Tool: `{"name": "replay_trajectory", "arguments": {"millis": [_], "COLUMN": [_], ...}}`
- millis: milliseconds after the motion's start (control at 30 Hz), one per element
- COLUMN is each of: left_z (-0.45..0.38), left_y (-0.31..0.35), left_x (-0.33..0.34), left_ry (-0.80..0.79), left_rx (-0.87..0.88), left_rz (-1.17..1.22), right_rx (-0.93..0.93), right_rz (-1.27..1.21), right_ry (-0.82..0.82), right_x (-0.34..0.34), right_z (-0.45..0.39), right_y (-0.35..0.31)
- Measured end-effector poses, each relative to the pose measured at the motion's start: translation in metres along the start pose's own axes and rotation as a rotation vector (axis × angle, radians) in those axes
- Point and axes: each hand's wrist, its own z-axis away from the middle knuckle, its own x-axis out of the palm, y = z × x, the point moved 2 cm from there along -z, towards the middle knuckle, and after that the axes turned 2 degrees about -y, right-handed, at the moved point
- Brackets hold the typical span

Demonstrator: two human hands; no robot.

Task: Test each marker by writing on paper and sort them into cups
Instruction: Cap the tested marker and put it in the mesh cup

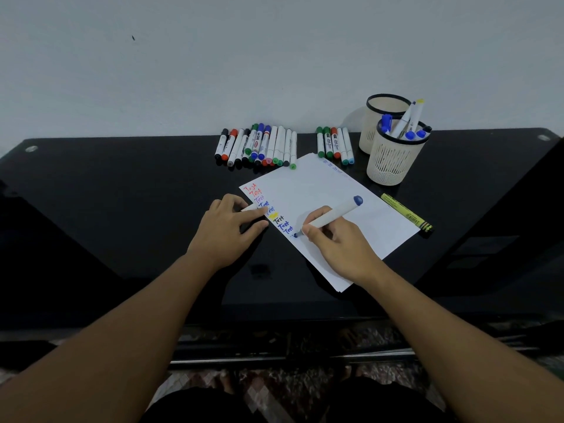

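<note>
Two hands work over a white sheet of paper [329,209] lying slantwise on a black tabletop [122,193] in the head view. The right hand [338,239] grips a white marker [332,215] with a blue cap end, fingers curled round its barrel, the blue tip touching the paper at the foot of a column of coloured "Test" words [268,209]. The left hand [229,227] rests at the paper's left edge, fingers loosely bent, pinching a small white object, perhaps the cap; what it is cannot be told. Behind the paper lie a large row of markers [256,145] and a smaller row [334,145], side by side. At the right stand two cream cups: the near cup [393,160] holds several markers, the far cup [378,117] stands just behind it. One yellow highlighter [407,212] lies beside the paper's right edge.
</note>
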Motion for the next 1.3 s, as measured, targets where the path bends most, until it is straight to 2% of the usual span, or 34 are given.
{"name": "replay_trajectory", "arguments": {"millis": [300,467,600,700,767,867,1033,1200,1300], "left_z": [0.000,0.002,0.002,0.004,0.005,0.004,0.003,0.005,0.006], "left_y": [0.003,0.005,0.006,0.009,0.009,0.008,0.012,0.021,0.027], "left_x": [-0.002,-0.003,-0.010,-0.014,-0.016,-0.023,-0.033,-0.036,-0.037], "left_ry": [-0.006,0.048,0.069,0.050,0.047,0.024,0.035,-0.009,-0.041], "left_rx": [0.000,0.037,0.003,-0.026,-0.046,-0.102,-0.169,-0.180,-0.189], "left_rz": [0.002,0.081,0.133,0.170,0.213,0.287,0.448,0.533,0.564], "right_rx": [-0.001,-0.068,-0.118,0.000,0.050,0.079,0.166,0.229,0.290], "right_rz": [0.026,-0.167,-0.145,-0.107,-0.200,-0.316,-0.351,-0.272,-0.507], "right_ry": [0.011,0.111,0.029,-0.110,-0.151,-0.119,0.065,0.026,0.007], "right_x": [0.000,-0.005,-0.004,-0.002,-0.004,-0.012,-0.013,-0.013,-0.019], "right_z": [-0.001,0.002,0.004,-0.003,-0.007,-0.011,-0.016,-0.019,-0.027], "right_y": [-0.001,0.001,0.004,0.004,0.001,-0.008,-0.014,-0.016,-0.020]}}
